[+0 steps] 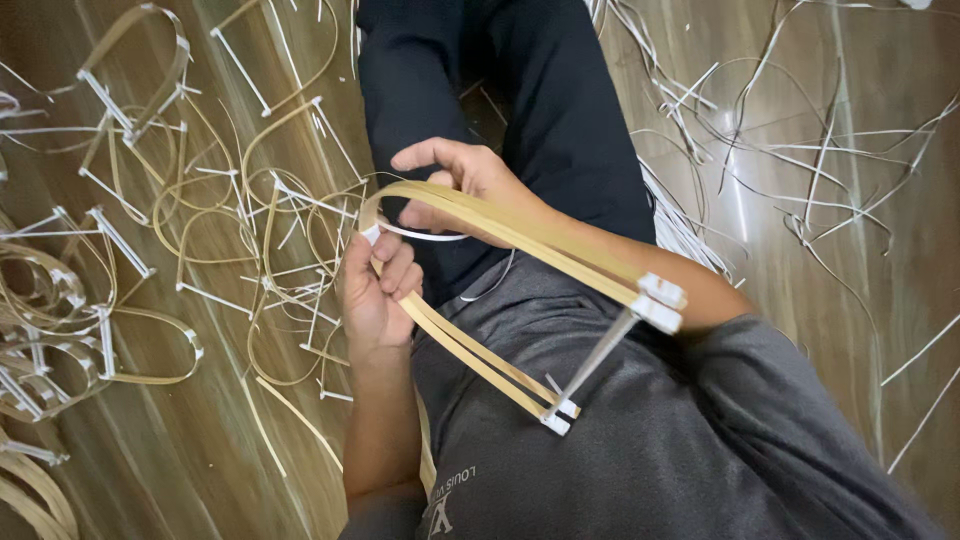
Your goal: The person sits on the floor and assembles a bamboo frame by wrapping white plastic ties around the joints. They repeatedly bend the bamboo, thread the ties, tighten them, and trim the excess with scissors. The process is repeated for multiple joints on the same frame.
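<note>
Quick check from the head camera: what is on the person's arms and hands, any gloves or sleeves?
Both hands are bare: no gloves, rings or watch show on the left hand or the right hand. The forearms are uncovered. A dark grey short sleeve covers the right upper arm; only a sliver of sleeve shows on the left.

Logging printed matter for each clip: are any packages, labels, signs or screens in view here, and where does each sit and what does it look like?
No packages, signs or screens.
Only printed matter: a small pale print on the grey shirt, bottom edge left of centre; a short line of lettering above a small figure, seen upside down.
The white bands on the bent bamboo frame look like plain tape rather than labels; no print shows on them.
</note>
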A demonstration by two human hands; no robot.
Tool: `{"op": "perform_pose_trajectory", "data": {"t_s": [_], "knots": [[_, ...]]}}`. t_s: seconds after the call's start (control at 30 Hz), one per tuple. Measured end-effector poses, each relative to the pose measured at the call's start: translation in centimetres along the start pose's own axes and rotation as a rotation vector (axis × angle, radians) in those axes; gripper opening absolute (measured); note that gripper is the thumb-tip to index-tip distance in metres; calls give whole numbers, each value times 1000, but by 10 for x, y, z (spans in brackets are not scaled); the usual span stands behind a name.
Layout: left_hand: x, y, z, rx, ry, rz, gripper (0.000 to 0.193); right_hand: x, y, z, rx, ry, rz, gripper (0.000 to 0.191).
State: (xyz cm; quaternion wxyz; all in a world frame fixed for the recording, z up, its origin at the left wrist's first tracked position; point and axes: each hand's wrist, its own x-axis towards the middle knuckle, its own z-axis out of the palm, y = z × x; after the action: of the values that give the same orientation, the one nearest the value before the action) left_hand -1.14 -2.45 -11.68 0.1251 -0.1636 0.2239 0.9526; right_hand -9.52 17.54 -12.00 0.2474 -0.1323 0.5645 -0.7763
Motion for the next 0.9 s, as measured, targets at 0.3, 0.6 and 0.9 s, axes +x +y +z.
{"op": "perform_pose_trajectory", "data": {"t_s": [0.3,0.6,0.9], "knots": [[18,9,5,43,38,-16,23,14,-27,5,26,-23,122,54],[41,19,14,142,93,-12,23,34,-52,-4,-65,34,160,65],[66,11,50,1146,365,434,20,57,-60,4,36,75,142,83]]}}
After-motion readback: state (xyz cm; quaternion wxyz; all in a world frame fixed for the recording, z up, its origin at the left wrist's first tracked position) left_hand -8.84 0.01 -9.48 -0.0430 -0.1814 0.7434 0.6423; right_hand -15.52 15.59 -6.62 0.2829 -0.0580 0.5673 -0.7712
